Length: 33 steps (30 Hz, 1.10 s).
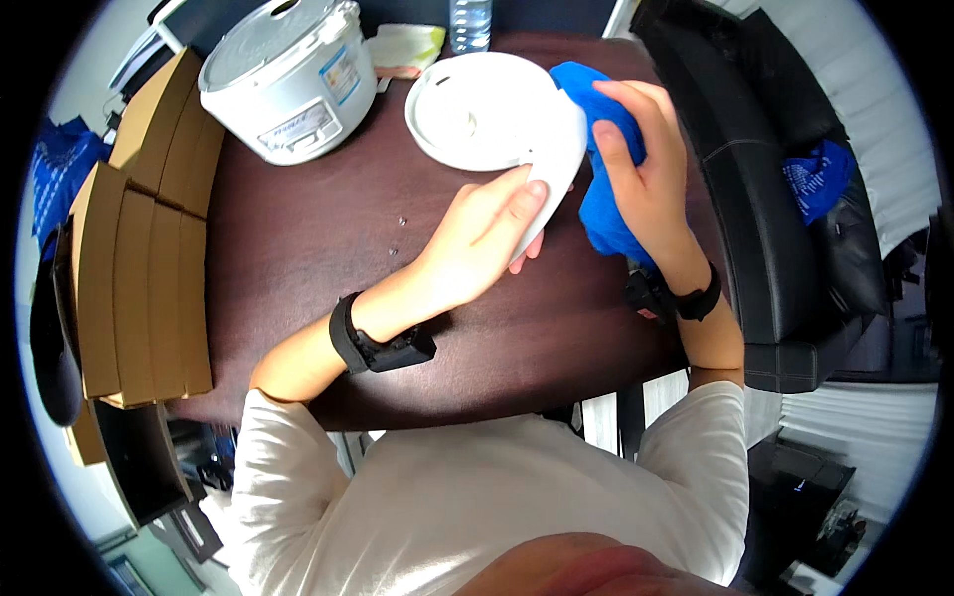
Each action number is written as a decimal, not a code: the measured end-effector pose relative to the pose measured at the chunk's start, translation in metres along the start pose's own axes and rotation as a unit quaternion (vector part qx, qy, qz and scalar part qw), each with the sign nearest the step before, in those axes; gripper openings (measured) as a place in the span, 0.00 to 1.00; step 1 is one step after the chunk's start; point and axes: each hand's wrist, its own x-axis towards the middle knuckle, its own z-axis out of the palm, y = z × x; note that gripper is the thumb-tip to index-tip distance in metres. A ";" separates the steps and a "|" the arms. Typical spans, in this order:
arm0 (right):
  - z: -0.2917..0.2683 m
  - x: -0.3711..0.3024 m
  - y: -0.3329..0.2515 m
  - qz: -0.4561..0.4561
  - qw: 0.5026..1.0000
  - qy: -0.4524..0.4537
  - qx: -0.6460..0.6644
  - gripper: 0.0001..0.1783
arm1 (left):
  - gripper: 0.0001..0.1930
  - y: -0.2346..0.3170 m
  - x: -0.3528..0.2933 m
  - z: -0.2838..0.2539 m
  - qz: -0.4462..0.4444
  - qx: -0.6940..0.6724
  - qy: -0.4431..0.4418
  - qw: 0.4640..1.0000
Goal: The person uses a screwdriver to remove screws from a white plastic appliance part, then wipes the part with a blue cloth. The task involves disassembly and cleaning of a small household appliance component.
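My left hand [482, 238] grips a long, smooth white plastic piece [561, 164] by its near end, thumb on top, holding it tilted above the table. A blue cloth [613, 214] is bunched in my right hand [651, 179] and lies against the far right side of the white piece. Just beyond, a round white lid-like disc [452, 89] with a small slot lies on the table. The white piece overlaps the disc's right edge in view, and whether they touch I cannot tell. Black straps with small boxes sit on both wrists.
A large white lidded pot-like appliance [288, 89] stands at the back left. Beside it are a green-and-white packet [405, 45] and a clear bottle [470, 25]. Tiny clear bits [402, 221] lie on the dark table [298, 228]. Cardboard boxes [149, 278] line the left; a black sofa [755, 219] the right.
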 end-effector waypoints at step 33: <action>0.019 0.021 -0.027 -0.074 0.996 0.001 -0.043 0.17 | 0.41 0.032 0.021 -0.020 0.032 -0.015 0.090 0.995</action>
